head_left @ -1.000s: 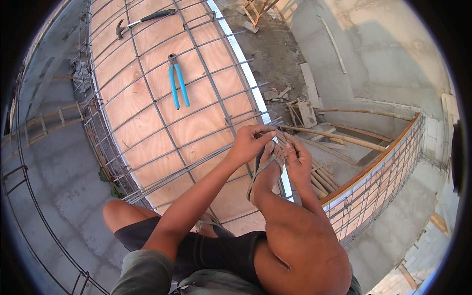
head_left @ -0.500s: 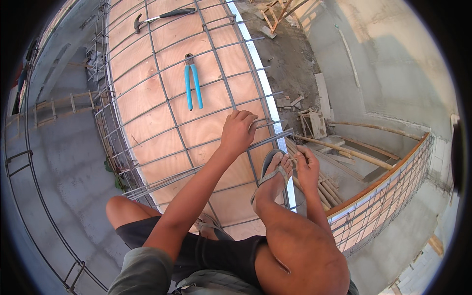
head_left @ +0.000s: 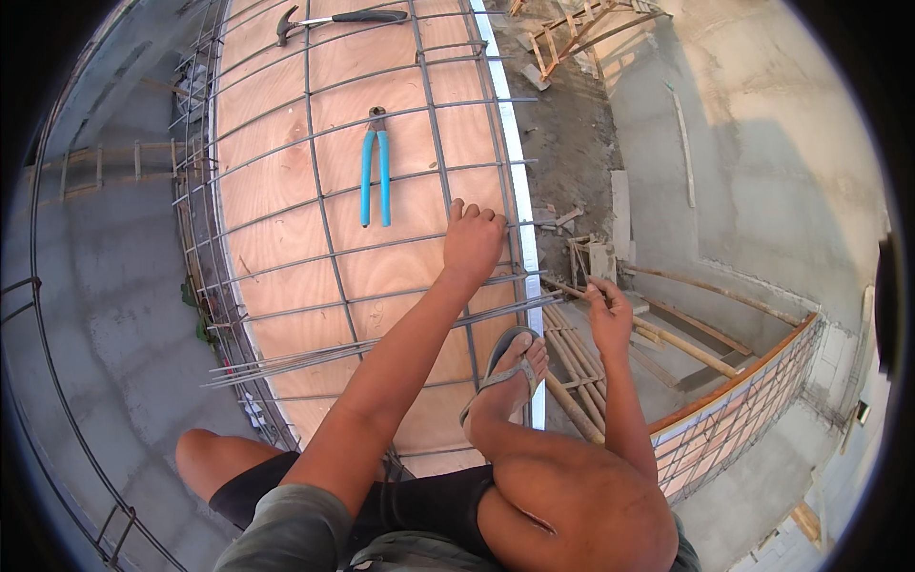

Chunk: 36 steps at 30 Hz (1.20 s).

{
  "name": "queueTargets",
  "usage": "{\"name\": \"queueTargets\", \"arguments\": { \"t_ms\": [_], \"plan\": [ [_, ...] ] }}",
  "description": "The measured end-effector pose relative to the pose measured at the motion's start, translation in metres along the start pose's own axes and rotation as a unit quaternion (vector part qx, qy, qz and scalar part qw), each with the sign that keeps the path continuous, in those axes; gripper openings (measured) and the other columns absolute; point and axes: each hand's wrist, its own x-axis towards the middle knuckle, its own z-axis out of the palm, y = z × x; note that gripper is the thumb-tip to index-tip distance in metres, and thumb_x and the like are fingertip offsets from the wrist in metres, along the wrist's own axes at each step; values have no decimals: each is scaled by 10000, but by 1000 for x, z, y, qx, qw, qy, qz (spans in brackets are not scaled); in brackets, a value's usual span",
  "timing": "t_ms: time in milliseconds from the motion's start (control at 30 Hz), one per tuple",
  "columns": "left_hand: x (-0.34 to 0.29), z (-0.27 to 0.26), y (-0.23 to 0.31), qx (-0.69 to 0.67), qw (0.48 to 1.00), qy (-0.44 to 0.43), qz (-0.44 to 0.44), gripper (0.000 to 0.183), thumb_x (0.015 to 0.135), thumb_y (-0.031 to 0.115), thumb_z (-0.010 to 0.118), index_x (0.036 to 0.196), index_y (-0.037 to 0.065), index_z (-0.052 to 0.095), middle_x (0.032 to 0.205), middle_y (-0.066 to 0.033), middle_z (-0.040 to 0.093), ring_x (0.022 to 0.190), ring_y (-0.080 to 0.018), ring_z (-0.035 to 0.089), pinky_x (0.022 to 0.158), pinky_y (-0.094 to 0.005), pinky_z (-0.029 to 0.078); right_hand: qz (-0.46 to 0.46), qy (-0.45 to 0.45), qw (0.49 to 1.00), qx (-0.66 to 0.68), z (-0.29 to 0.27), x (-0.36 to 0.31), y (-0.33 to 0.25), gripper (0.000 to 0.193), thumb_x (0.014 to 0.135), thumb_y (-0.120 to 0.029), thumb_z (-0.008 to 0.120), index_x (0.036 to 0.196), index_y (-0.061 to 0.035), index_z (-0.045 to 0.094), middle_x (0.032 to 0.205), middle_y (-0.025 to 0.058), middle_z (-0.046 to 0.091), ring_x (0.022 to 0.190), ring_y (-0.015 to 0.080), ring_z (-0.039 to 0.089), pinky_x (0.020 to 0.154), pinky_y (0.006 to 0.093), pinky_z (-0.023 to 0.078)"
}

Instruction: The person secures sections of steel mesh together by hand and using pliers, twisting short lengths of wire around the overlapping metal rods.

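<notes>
My left hand (head_left: 476,238) is closed over a steel reinforcing bar of the grid (head_left: 441,157), near the right edge of the plywood (head_left: 381,253). Its fingers curl down at a bar crossing. Beyond the plywood's edge, my right hand (head_left: 610,315) is raised with thumb and fingers pinched together; what it holds, if anything, is too small to make out. Several loose bars (head_left: 419,340) lie across the grid below my left forearm. Blue-handled nippers (head_left: 376,172) rest on the grid, farther off. A claw hammer (head_left: 343,17) lies at the far end.
My sandalled foot (head_left: 510,377) stands at the right edge, by a white strip (head_left: 519,191). To the right, lower down, are bamboo poles (head_left: 577,357) and a second panel with a bar grid (head_left: 739,405). Bar cages (head_left: 195,191) run along the left side.
My left hand has shifted slightly right along the grid. My right hand has moved up and outward, away from my foot. The view has tilted, and the tools lie where they were.
</notes>
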Motion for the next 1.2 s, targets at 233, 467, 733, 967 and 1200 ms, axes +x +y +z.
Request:
{"name": "queueTargets", "arguments": {
  "t_ms": [233,467,733,967,1200],
  "plan": [
    [-2,0,-5,-55,997,53,-13,159,953,227,643,1046,102,671,955,-70,703,954,-254,662,1040,-437,402,-5,-20,999,-44,7,63,8,242,978,-162,665,1164,-21,727,892,30,705,790,93,607,729,247,473],
    [-5,-6,-7,-99,993,56,-9,152,966,200,619,1068,91,649,952,-91,692,933,-265,667,992,-431,414,87,-101,991,21,31,96,-11,283,980,-130,636,1241,-45,708,919,29,689,609,78,548,547,244,436],
    [-4,-8,-1,-109,992,61,2,159,949,165,621,1089,110,673,948,-75,689,937,-255,670,977,-433,419,51,-227,972,33,61,96,-19,266,956,-99,633,1195,-22,720,896,44,703,646,92,602,574,260,462],
    [-8,-5,-3,-90,993,70,-2,164,942,135,609,1093,91,657,970,-75,678,964,-256,657,984,-431,404,39,-239,970,27,74,90,-28,239,958,-74,630,1164,-12,734,921,59,720,659,106,613,615,267,494],
    [-8,-10,2,-109,993,55,-4,170,906,161,644,1064,99,653,964,-67,669,949,-247,649,962,-414,407,15,-246,969,19,81,88,-24,251,953,-85,637,1172,-12,736,918,68,729,663,111,617,630,265,503]
  ]
}}
